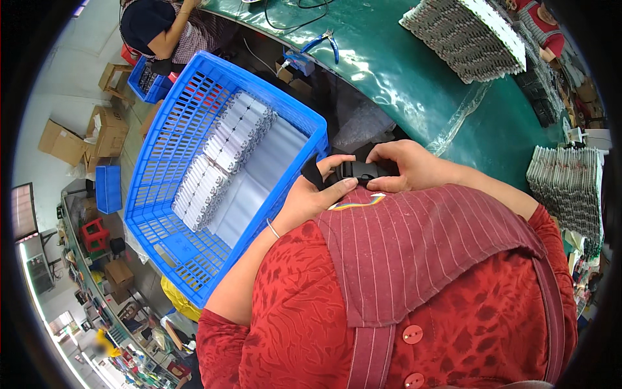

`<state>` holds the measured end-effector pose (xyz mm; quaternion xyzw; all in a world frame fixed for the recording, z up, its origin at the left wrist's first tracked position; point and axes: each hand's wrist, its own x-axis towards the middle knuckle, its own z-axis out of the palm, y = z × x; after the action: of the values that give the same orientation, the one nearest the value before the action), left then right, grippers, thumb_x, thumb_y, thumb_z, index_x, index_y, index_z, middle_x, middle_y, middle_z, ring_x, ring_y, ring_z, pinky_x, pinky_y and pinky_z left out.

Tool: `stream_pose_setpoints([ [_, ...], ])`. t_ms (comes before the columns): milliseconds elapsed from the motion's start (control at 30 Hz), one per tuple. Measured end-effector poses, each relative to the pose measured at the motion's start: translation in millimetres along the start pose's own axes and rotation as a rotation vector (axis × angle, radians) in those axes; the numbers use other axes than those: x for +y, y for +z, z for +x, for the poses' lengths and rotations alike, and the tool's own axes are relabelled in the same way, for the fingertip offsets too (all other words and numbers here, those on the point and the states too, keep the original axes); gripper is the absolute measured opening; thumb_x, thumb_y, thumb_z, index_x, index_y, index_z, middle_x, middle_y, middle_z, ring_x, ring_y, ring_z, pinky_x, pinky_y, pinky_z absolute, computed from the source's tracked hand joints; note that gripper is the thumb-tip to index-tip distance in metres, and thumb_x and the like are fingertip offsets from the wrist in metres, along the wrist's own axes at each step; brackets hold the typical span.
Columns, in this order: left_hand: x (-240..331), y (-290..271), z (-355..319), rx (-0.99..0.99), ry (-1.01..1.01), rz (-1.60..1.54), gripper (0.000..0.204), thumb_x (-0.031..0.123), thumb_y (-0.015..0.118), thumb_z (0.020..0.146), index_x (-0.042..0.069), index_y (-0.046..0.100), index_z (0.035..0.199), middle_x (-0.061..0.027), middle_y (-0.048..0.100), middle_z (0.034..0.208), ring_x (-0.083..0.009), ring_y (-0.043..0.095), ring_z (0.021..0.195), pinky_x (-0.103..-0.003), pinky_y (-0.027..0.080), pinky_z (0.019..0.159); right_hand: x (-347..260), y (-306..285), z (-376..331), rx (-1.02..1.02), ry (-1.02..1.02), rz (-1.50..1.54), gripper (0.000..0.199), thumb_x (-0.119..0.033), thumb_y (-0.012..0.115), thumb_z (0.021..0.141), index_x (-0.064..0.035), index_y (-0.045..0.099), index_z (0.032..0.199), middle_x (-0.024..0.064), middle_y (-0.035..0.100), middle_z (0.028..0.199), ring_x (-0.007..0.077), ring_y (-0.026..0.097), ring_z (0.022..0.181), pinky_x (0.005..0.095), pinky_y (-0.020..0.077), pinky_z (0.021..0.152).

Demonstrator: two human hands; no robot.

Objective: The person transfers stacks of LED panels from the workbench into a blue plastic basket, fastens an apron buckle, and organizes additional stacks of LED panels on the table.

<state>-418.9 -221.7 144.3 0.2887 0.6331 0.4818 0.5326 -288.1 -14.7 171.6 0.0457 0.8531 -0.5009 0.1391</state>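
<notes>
A black plastic buckle (358,170) on a dark strap (312,174) is held close in front of my body. My left hand (316,194) pinches its left end between thumb and fingers, with a thin bracelet at the wrist. From the other side, my right hand (414,165) grips the right end, its thumb below and its index finger curled above. The two halves of the buckle look joined or nearly so; I cannot tell whether they are locked. The striped red apron (414,240) lies just below both hands.
Left of my hands stands a large blue plastic basket (311,126) with stacks of light grey ribbed parts (240,129). The green-topped table (382,71) carries blue-handled pliers (322,45) and stacked parts (463,42). More stacks (564,188) stand at right. A co-worker (159,29) sits beyond the basket.
</notes>
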Motion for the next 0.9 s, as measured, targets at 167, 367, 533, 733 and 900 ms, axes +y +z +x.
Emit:
stream_pose_setpoints([
  [167,-7.3,0.9,-4.4,0.067,0.095,0.144,0.042,0.02,0.068,0.089,0.011,0.055,0.129,0.0034,0.057,0.087,-0.0042,0.05,0.069,-0.021,0.039,0.057,0.8,5.3,0.6,0.006,-0.045,0.049,0.036,-0.026,0.075,0.081,0.0008,0.063,0.101,0.0136,0.069,0.082,0.0213,0.066,0.072,0.0318,0.0495,0.065],
  [367,3.8,7.2,-12.4,0.08,0.006,-0.065,0.041,0.016,0.072,0.086,0.01,0.058,0.124,0.001,0.06,0.083,-0.0055,0.058,0.071,-0.022,0.047,0.06,4.8,11.0,-0.7,0.028,-0.113,0.049,0.04,-0.027,0.076,0.08,-0.0001,0.063,0.106,0.0131,0.069,0.085,0.0221,0.066,0.076,0.0321,0.0501,0.069],
  [533,-5.4,12.9,-16.5,0.133,0.053,-0.028,0.04,0.016,0.072,0.086,0.01,0.059,0.124,0.0008,0.06,0.086,-0.0053,0.058,0.072,-0.021,0.047,0.061,-10.2,7.4,-3.8,-0.007,-0.025,0.048,0.043,-0.03,0.077,0.079,0.0005,0.063,0.106,0.0147,0.069,0.087,0.0258,0.067,0.079,0.0344,0.0505,0.07],
  [733,-11.1,15.5,-18.6,0.158,0.144,0.045,0.04,0.013,0.073,0.085,0.01,0.059,0.123,0.0015,0.06,0.089,-0.0048,0.057,0.077,-0.02,0.047,0.067,-17.1,0.6,-7.8,-0.143,0.128,-0.128,0.044,-0.03,0.077,0.079,0.0023,0.063,0.104,0.0174,0.069,0.087,0.0289,0.067,0.08,0.0364,0.0504,0.072],
  [900,1.7,14.6,-22.5,0.143,0.01,0.035,0.04,0.011,0.073,0.084,0.009,0.059,0.122,0.0023,0.06,0.092,-0.0046,0.056,0.081,-0.02,0.047,0.07,-14.7,7.8,-7.7,-0.08,0.011,-0.03,0.036,-0.025,0.073,0.082,0.0023,0.064,0.103,0.0191,0.068,0.086,0.0303,0.067,0.081,0.0373,0.0502,0.071],
])
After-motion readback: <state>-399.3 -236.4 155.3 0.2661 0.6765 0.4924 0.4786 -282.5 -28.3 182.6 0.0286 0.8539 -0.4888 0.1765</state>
